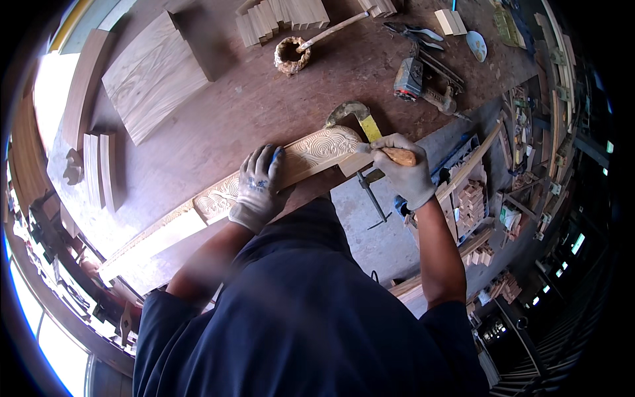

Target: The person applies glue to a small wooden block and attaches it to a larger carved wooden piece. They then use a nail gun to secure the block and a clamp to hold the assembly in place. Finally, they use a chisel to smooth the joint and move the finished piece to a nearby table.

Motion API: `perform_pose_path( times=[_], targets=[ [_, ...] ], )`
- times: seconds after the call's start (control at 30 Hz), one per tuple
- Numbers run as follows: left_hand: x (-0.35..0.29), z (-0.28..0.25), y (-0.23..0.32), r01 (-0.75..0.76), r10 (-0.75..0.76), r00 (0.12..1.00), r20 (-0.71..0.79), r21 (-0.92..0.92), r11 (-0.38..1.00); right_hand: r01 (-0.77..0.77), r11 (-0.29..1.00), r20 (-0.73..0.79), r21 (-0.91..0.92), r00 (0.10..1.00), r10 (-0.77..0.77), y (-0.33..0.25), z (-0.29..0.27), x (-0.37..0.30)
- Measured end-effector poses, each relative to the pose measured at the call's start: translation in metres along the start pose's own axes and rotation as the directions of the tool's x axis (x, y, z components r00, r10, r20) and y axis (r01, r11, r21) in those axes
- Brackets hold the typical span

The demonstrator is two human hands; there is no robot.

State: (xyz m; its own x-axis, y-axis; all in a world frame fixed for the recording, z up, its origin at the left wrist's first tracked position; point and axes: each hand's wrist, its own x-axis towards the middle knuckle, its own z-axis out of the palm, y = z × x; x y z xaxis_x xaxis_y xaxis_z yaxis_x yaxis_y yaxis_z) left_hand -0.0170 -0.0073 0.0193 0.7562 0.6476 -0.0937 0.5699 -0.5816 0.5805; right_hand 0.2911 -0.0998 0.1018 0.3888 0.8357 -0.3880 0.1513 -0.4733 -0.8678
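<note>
A long, pale carved wooden board with swirl patterns lies along the near edge of the brown worktable. My left hand, in a whitish glove, rests across the board with its fingers stretched out flat. In my gloved right hand is a wooden-handled tool. Its short grey end points left at the board's right end; whether it is a chisel or a brush I cannot make out. Just beyond that hand, a yellow and grey C-clamp grips the table edge, its screw bar hanging below.
A crusty round pot with a stick in it stands toward the back. A power drill lies at the right. Wide wooden panels, stacked wood strips and a light-blue oval piece occupy the table. Wood-filled shelving flanks the right.
</note>
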Motion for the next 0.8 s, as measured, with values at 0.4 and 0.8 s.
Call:
perform_pose_path(
  times=[0.4,0.8],
  targets=[
    [0.014,-0.012,0.025,-0.165,0.153,0.985,-0.077,-0.205,0.965,-0.156,0.907,0.080,0.391,0.988,0.136,-0.027,0.008,-0.018],
    [0.011,-0.007,0.057,-0.330,0.313,0.942,-0.117,-0.182,0.926,-0.208,0.973,0.012,0.097,0.978,0.208,-0.022,0.010,-0.038]
  ],
)
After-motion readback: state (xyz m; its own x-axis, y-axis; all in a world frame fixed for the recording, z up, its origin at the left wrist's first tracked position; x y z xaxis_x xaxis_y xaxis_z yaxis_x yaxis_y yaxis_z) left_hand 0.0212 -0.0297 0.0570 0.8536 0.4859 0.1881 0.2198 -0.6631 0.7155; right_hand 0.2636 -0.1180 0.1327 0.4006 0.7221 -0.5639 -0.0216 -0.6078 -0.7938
